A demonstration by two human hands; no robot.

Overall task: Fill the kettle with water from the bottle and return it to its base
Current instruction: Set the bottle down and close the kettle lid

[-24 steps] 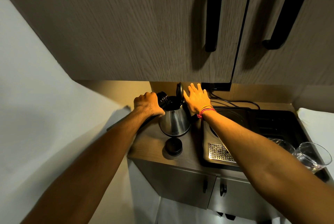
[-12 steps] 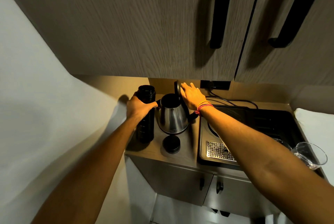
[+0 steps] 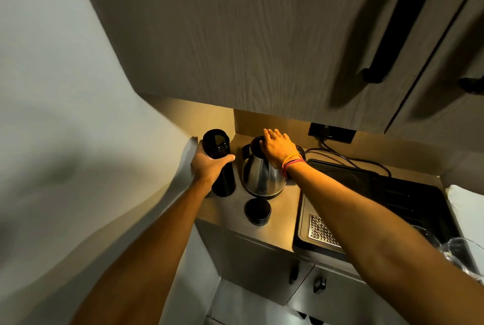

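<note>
Now we have the lid pressed down and the bottle stood upright again.
Our kettle (image 3: 263, 176) stands on the table (image 3: 280, 216), our right hand (image 3: 277, 147) flat on its lid, fingers (image 3: 271, 134) spread and gripping nothing; a second ago that lid stood open. At nine o'clock of it, our left hand (image 3: 208, 166) is wrapped around the uncapped bottle (image 3: 218, 162), tilted over the kettle a second ago. Its cap (image 3: 257, 211) lies at six o'clock. Pouring looks finished; whether the base sits beneath, we cannot tell.
</note>
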